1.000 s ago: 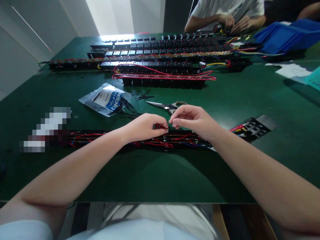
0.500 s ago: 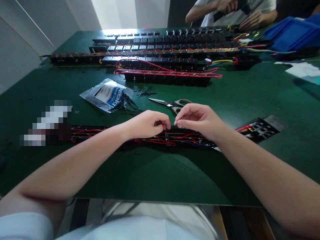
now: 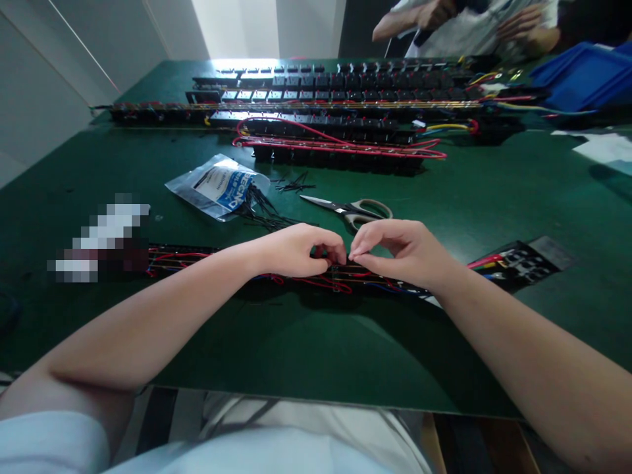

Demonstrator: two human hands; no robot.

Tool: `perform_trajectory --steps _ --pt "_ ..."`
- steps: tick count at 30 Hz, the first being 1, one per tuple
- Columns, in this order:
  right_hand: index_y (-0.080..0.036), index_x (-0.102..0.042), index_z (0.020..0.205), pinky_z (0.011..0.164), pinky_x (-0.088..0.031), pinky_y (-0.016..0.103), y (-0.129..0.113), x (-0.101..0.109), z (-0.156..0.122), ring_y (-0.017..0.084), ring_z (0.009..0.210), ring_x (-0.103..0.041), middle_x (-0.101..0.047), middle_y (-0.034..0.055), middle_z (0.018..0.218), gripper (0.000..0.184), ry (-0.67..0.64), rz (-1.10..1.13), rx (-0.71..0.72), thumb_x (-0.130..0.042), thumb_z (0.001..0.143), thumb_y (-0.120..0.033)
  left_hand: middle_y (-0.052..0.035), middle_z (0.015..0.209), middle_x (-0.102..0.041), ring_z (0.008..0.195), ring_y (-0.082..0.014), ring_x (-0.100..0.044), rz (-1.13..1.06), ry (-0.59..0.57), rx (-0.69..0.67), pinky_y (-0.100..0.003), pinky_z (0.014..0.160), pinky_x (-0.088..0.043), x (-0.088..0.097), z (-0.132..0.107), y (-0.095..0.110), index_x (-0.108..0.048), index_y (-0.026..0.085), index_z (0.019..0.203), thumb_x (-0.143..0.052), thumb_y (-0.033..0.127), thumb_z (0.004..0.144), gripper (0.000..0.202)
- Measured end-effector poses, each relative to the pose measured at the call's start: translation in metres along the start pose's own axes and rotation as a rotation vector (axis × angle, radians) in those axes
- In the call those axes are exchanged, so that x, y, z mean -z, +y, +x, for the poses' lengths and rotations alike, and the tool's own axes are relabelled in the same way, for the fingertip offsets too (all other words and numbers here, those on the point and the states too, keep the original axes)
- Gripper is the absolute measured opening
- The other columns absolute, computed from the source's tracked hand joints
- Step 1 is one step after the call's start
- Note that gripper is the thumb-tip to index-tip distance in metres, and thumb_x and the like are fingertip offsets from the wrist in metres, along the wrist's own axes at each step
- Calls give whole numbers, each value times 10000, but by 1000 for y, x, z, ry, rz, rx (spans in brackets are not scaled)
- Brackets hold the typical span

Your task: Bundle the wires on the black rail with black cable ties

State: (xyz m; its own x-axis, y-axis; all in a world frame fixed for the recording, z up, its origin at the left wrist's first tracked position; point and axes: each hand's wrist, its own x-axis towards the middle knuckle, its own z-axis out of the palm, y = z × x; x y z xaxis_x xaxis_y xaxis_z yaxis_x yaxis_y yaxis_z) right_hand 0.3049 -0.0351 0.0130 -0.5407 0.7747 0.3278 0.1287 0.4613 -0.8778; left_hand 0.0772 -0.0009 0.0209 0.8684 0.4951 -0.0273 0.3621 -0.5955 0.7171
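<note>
A long black socket strip (image 3: 187,258) with red and blue wires lies across the green table (image 3: 316,342) in front of me. My left hand (image 3: 296,250) and my right hand (image 3: 405,249) rest over its middle, fingertips nearly touching. Both are closed in a pinch on something small and dark that I cannot make out, right above the strip's wires. Scissors (image 3: 353,209) lie just behind my hands. A plastic bag (image 3: 217,186) with black cable ties (image 3: 257,207) spilling out lies to the back left.
Several more black socket strips (image 3: 340,105) with red and yellow wiring lie in rows at the far side. Another person's hands (image 3: 518,23) work at the far right by a blue bin (image 3: 577,82). White papers (image 3: 605,145) lie at the right edge.
My two hands have drawn closer and lowered onto the strip, fingertips now almost meeting. The view has shifted slightly. The other person's hands have lifted from the table.
</note>
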Motion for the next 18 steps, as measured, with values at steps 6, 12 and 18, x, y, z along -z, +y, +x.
perform_trajectory --steps 6,12,18 --pt "-173 -675 765 674 -533 273 0 2 0 143 723 -671 -722 36 797 70 -84 -55 13 -727 809 -159 9 976 -715 885 -123 -645 8 5 -14 -218 838 -490 0 0 0 -693 191 1000 -540 94 808 264" --pt "-176 -657 781 707 -541 291 0 3 -2 151 738 -670 -712 39 801 77 -46 -31 -30 -715 829 -189 -83 1196 -635 1105 -220 -600 161 -20 -90 -316 968 -469 -5 0 -3 -618 183 1181 -700 420 843 421" --pt "-179 -633 738 716 -539 286 -1 2 -1 152 759 -668 -710 38 793 121 -62 -50 -28 -712 828 -190 -110 1160 -623 1089 -286 -594 496 -35 -68 -383 953 -465 -12 2 3 -552 140 1251 -771 596 727 728"
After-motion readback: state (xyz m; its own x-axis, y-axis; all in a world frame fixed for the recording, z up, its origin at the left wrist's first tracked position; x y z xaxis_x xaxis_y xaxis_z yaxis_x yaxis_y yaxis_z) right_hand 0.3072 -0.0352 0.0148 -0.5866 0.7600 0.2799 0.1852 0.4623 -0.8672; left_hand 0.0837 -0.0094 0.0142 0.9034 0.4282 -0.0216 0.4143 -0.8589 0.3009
